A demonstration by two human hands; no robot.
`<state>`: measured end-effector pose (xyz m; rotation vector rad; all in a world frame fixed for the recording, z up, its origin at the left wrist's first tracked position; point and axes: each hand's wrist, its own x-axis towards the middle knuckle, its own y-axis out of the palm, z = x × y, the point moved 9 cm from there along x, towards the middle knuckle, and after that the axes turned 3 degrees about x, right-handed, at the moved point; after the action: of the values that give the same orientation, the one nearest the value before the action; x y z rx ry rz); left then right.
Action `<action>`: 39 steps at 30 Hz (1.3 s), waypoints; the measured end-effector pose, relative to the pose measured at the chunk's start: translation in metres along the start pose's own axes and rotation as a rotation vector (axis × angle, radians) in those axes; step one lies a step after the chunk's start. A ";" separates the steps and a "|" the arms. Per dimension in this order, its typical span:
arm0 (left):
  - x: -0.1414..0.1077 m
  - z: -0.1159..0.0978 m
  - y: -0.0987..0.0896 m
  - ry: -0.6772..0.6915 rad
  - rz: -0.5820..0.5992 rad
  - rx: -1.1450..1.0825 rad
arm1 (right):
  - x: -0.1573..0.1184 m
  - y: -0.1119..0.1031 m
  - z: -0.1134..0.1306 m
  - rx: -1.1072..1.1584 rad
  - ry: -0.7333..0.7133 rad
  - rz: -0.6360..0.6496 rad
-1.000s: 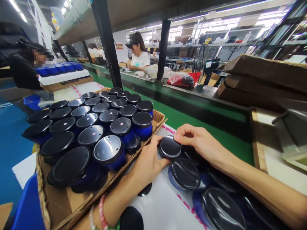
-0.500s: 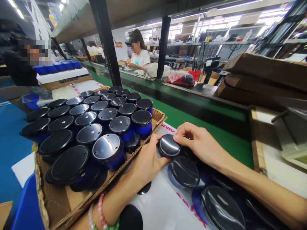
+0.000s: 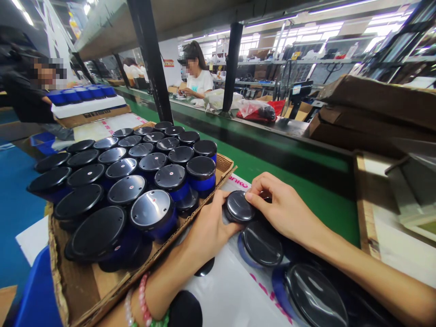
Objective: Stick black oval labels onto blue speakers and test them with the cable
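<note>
My left hand (image 3: pixel 209 229) curls around the side of a squat round unit with a glossy black disc top (image 3: pixel 240 206), thumb at the near side and fingers at the far left. At the right rim of that top is my right hand (image 3: pixel 277 202), its thumb and forefinger pinched together. Whatever sits between those fingertips is too small or hidden to make out. Just nearer stands a blue unit with a shiny black top (image 3: pixel 262 244). A larger-looking one of the same kind (image 3: pixel 316 295) is beyond it, toward the lower right, partly under my right forearm.
A cardboard tray (image 3: pixel 225 167) at left holds several rows of blue units with black discs (image 3: pixel 151 208). White plastic sheeting (image 3: pixel 221 290) lies under my hands. Behind runs a green conveyor belt (image 3: pixel 306 181). Brown cartons (image 3: pixel 378 106) stand right. Two co-workers sit or stand farther back.
My right hand has shifted very slightly left at the disc's rim, and the bright reflection on that top has dimmed. My left hand keeps its hold.
</note>
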<state>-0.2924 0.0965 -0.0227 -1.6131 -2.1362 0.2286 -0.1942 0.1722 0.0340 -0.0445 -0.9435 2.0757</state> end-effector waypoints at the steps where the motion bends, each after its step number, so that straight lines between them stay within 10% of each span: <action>1: 0.000 0.000 0.000 0.002 0.000 0.005 | 0.000 0.000 0.001 -0.013 -0.004 -0.001; 18: 0.000 -0.004 0.000 0.041 0.014 0.048 | 0.008 -0.003 -0.021 -0.270 0.219 0.059; 25: 0.001 -0.013 -0.001 0.118 0.011 0.165 | 0.007 0.007 -0.053 0.021 0.346 0.280; 32: 0.000 -0.028 0.009 0.291 0.086 0.454 | -0.016 -0.022 -0.009 -0.040 0.221 0.595; 39: 0.004 -0.088 -0.002 0.299 0.013 0.779 | -0.004 -0.022 -0.016 -0.247 0.220 0.439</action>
<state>-0.2556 0.0876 0.0569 -1.1086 -1.5225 0.6781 -0.1709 0.1878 0.0355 -0.6483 -1.1196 2.2702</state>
